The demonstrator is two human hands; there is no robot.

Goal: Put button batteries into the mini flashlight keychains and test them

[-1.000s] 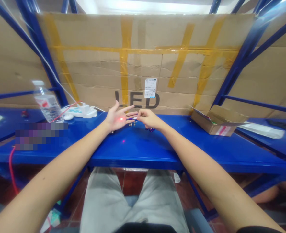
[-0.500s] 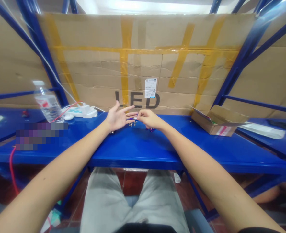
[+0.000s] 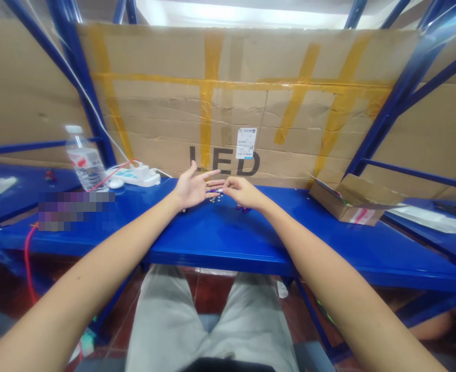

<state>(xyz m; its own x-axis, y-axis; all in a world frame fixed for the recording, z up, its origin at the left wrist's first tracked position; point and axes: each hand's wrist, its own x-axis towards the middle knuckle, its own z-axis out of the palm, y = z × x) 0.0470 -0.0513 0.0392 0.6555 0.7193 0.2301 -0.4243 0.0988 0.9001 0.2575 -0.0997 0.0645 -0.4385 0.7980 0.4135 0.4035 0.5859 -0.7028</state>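
My left hand (image 3: pixel 192 189) is held palm up above the blue table, fingers spread apart. At its fingertips my right hand (image 3: pixel 242 192) pinches a small, thin purple and white piece (image 3: pixel 216 191), too small to name exactly. This piece lies against or just beside the left fingers; I cannot tell which. Below the hands, several small gold-coloured bits (image 3: pixel 215 199) are scattered on the table. Some shiny purple items (image 3: pixel 243 209) rest under my right hand, partly hidden by it. A small round metallic piece (image 3: pixel 184 211) sits by my left wrist.
On the blue table (image 3: pixel 220 237), an open cardboard box (image 3: pixel 361 201) stands to the right. A water bottle (image 3: pixel 85 160) and a white power strip (image 3: pixel 144 176) with cables are at the left. A large cardboard sheet (image 3: pixel 166 113) forms the back wall between blue posts.
The view has turned slightly left, so the background sits further right in the picture. Both hands keep nearly the same pose, with the right still pinching the small piece at the left fingers.
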